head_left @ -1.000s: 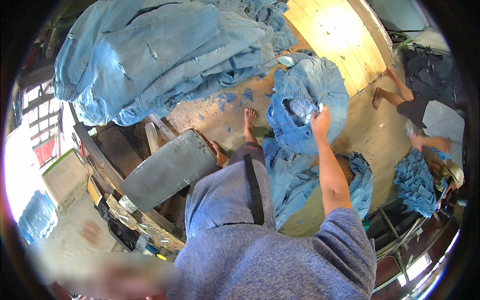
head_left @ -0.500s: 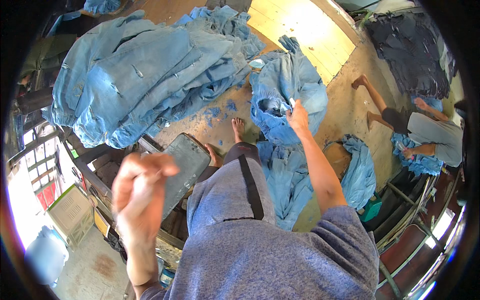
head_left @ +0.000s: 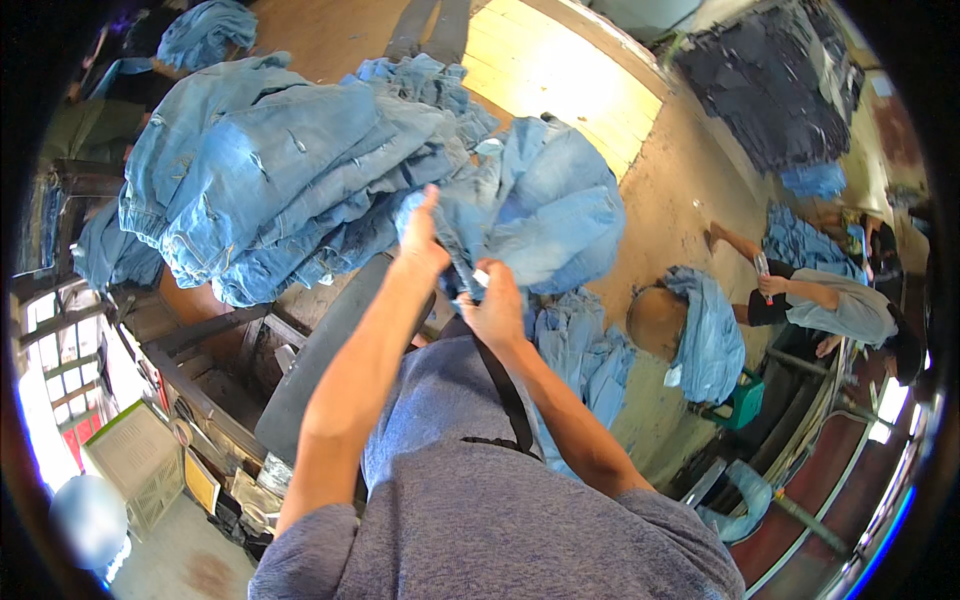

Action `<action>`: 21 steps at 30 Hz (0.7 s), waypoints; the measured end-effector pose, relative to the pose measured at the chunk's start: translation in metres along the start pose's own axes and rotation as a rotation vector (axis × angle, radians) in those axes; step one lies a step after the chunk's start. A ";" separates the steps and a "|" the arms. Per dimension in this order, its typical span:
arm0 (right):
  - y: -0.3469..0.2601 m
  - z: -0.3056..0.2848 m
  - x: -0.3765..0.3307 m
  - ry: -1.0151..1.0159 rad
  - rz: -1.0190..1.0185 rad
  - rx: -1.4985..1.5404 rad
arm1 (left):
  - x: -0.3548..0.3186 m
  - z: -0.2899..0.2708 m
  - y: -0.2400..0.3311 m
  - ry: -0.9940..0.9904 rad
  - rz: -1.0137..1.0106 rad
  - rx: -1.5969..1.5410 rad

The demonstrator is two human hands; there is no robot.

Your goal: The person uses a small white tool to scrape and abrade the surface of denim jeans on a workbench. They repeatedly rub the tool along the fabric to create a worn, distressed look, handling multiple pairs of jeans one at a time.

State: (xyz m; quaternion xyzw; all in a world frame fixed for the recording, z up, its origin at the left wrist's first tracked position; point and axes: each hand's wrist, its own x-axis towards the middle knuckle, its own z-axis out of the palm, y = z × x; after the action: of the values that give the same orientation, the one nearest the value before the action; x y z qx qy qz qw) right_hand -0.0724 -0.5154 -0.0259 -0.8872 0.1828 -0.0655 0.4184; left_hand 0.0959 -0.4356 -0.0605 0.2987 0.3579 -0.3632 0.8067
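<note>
Both of my hands are at a light blue denim garment [head_left: 560, 200] in front of my lap. My left hand [head_left: 422, 248] grips its near left edge, thumb pointing up. Closed at the lower edge of the cloth is my right hand [head_left: 497, 308], beside the left. A small white object [head_left: 482, 277] shows at the right hand's fingers; its kind is not clear. The cloth between the hands is bunched, and its far part bulges to the right. Left of it lies a large pile of denim garments [head_left: 280, 170], touching it.
A dark padded bench [head_left: 320, 350] stands by my left arm. More denim [head_left: 580, 340] lies beside my right leg, and another piece [head_left: 708, 335] hangs over a round brown stool [head_left: 655, 322]. At right a co-worker [head_left: 835, 295] sits near dark stacked cloth [head_left: 765, 85].
My left hand has come from the raised left side onto the denim garment. My right hand has moved left and nearer to me, pulling the cloth along. The co-worker's arms have shifted.
</note>
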 end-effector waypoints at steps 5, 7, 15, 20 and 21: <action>-0.024 0.051 -0.045 -0.031 -0.184 -0.032 | -0.052 -0.056 0.062 -0.173 0.114 -0.052; -0.027 0.051 -0.071 -0.086 -0.160 -0.028 | -0.085 -0.083 0.059 -0.138 0.157 -0.107; -0.049 0.050 -0.175 -0.680 -0.156 0.326 | -0.219 -0.226 0.010 0.199 0.320 -0.088; -0.023 0.047 -0.117 -0.102 0.419 0.572 | -0.284 -0.331 0.045 0.252 0.452 -0.162; -0.017 0.042 -0.102 -0.011 0.618 0.672 | -0.290 -0.349 0.045 0.326 0.492 -0.138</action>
State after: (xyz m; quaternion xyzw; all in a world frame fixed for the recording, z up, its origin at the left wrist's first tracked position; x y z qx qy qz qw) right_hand -0.1504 -0.4369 -0.0363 -0.6064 0.4052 0.0114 0.6840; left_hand -0.1330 -0.0438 -0.0173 0.3752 0.4234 -0.0792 0.8208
